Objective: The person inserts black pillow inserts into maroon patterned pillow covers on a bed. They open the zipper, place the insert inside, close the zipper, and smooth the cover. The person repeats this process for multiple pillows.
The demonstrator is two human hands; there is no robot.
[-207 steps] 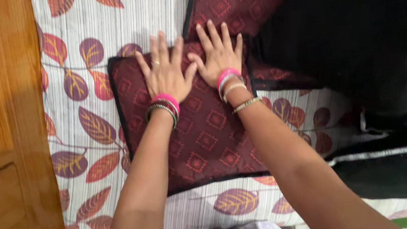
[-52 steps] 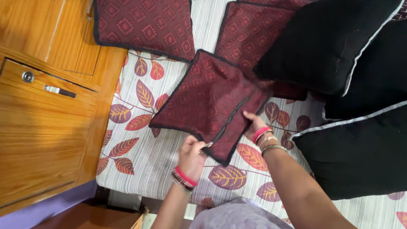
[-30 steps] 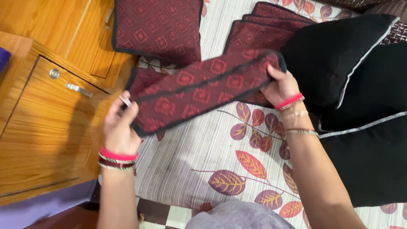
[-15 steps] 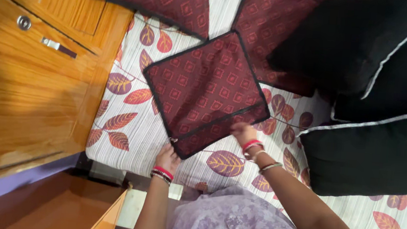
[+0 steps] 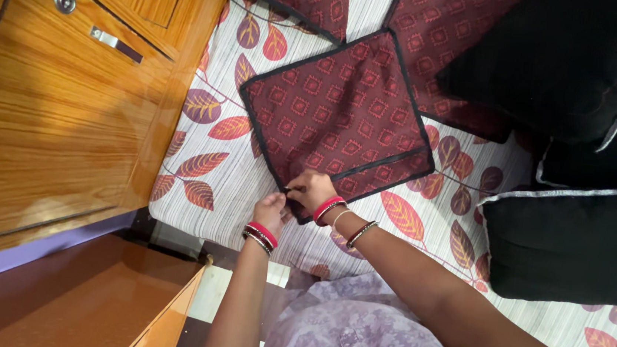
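— While both hands pinch that near corner, what helps?
— Keep the maroon cushion cover point(image 5: 339, 117) flat on the bed point(image 5: 423, 228); left hand point(image 5: 270, 211) pins the edge, right hand point(image 5: 312, 190) closes on what looks like the zip pull.
— Pose?
— 2 forearms reach forward, wrists bent down.

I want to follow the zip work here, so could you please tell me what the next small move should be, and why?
Probably draw the zip pull along the dark seam toward the far corner. Both hands, left and right, pinch the near corner of the maroon cushion cover, which lies flat on the leaf-print bedsheet, so the seam is straight.
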